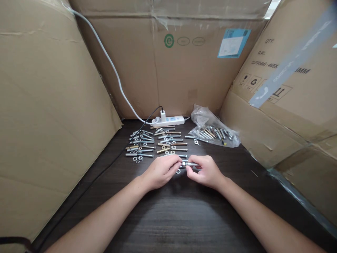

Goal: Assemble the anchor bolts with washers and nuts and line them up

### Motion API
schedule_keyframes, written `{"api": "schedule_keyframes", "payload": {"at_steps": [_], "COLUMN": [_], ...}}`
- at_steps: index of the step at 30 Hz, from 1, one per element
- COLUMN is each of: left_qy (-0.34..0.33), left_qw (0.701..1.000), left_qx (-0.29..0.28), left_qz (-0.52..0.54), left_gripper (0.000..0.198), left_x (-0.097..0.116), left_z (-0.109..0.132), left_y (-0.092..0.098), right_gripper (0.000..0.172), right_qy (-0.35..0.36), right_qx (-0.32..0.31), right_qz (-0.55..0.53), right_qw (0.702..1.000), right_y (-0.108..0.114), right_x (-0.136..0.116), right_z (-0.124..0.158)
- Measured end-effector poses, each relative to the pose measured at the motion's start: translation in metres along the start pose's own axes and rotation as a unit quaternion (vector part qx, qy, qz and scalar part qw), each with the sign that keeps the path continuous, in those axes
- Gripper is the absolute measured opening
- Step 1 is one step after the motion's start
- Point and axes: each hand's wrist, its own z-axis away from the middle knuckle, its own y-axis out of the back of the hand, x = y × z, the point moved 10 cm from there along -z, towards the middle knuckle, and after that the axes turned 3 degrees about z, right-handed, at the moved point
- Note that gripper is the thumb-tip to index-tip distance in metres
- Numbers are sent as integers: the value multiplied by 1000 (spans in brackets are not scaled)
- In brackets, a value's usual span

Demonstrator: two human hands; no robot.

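Observation:
My left hand (160, 171) and my right hand (206, 171) meet over the dark table (168, 218), both pinching one silver expansion bolt (190, 164) held level between them. The left fingers close on its left end, the right fingers on its shaft. A loose washer (178, 171) lies just below the bolt. Beyond my hands, several bolts with washers (155, 144) lie sorted in two columns.
A clear plastic bag (213, 130) with several more bolts lies at the back right. A white power strip (168, 121) with a plugged charger and cables sits at the back. Cardboard boxes (50, 116) wall in the left, back and right sides.

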Motion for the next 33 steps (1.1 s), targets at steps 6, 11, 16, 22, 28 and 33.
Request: {"api": "schedule_keyframes", "payload": {"at_steps": [6,11,16,22,28,33], "left_qy": [4,-5,-50,-25,-2,-10], "left_qw": [1000,999,998,999,999,996], "left_qx": [-7,45,36,22,-6,32], "left_qz": [-13,-2,-21,-12,-40,-77], "left_gripper": [23,18,20,17,26,20], "left_x": [-1,1,9,4,0,4], "left_z": [-1,2,3,1,-1,0], "left_y": [-1,10,8,5,-1,9], "right_gripper": [14,13,12,13,15,15], "right_qy": [-1,-5,0,0,-5,-15], "right_qx": [-3,-1,4,-1,0,-4], "right_qz": [-2,-11,-8,-5,-1,1], "right_qw": [1000,1000,1000,1000,1000,1000], "right_y": [-1,0,1,0,0,0], "right_x": [1,1,-1,0,2,4], "right_z": [0,0,0,0,0,-1]}}
